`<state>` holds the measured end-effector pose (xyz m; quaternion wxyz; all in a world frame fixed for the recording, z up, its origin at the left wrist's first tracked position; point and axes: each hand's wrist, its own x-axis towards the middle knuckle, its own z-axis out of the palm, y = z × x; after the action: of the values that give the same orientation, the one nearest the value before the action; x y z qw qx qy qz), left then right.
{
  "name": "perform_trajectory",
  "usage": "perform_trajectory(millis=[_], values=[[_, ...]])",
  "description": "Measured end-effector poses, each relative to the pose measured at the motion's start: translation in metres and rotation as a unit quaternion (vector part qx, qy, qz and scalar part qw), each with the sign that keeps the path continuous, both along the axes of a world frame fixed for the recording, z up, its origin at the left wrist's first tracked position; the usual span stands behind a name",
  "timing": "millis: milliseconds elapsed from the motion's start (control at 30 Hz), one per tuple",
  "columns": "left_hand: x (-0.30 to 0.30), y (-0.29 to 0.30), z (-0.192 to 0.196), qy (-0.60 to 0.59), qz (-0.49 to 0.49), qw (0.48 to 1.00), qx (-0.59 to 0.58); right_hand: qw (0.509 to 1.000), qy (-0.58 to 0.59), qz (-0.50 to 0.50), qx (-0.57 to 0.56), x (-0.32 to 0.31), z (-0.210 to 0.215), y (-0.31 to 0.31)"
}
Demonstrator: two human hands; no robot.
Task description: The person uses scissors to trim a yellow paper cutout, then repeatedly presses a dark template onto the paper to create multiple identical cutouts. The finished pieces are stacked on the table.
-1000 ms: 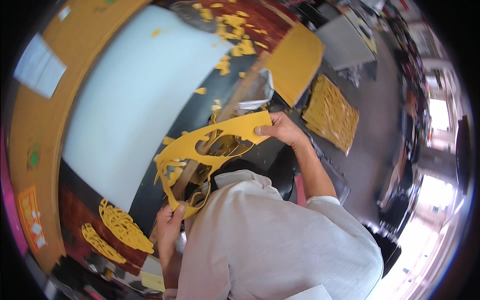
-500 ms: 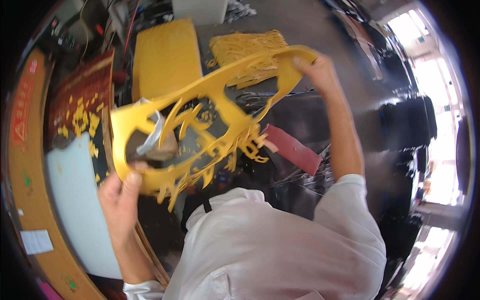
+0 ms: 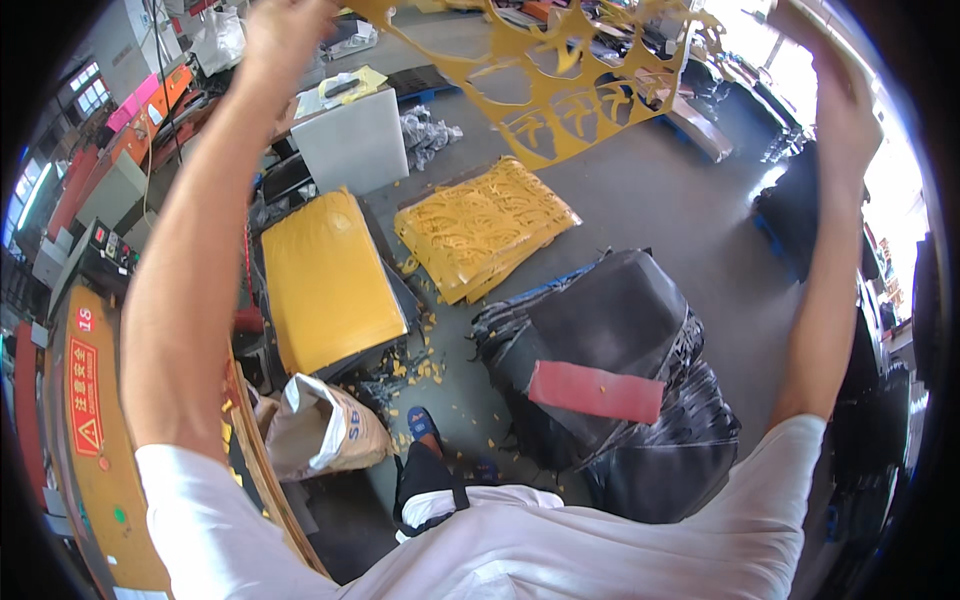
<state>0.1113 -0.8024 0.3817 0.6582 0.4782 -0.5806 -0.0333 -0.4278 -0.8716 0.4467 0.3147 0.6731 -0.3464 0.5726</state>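
Yellow cutout sheet (image 3: pixel 570 95) now overhead

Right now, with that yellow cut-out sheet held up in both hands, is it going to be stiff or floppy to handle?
The yellow cut-out sheet is probably floppy: it is mostly holes joined by thin strips. It seems light, since the left hand and right hand hold it overhead by its edges. Those thin strips may snag or tear.

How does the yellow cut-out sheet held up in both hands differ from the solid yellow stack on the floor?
The held cut-out sheet is a single thin skeleton full of holes; the solid yellow stack has an unbroken top face. The sheet hangs in the air between the left hand and right hand; the stack lies flat, untouched. Both share the same yellow colour.
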Motion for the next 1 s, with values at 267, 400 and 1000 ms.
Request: perform_trajectory(millis=[267, 400, 1000], values=[[0.064, -0.114, -0.164, -0.03, -0.127, 0.96, 0.247, 0.931, -0.194, 0.06, 0.302, 0.078, -0.156, -0.071], [0.125, -0.158, -0.136, -0.105, -0.132, 0.921, 0.352, 0.902, -0.174, 0.073, 0.387, 0.126, -0.157, -0.14], [0.184, -0.555, -0.172, 0.048, -0.212, 0.894, 0.392, 0.812, -0.229, 0.13, 0.52, 0.207, -0.231, -0.456]])
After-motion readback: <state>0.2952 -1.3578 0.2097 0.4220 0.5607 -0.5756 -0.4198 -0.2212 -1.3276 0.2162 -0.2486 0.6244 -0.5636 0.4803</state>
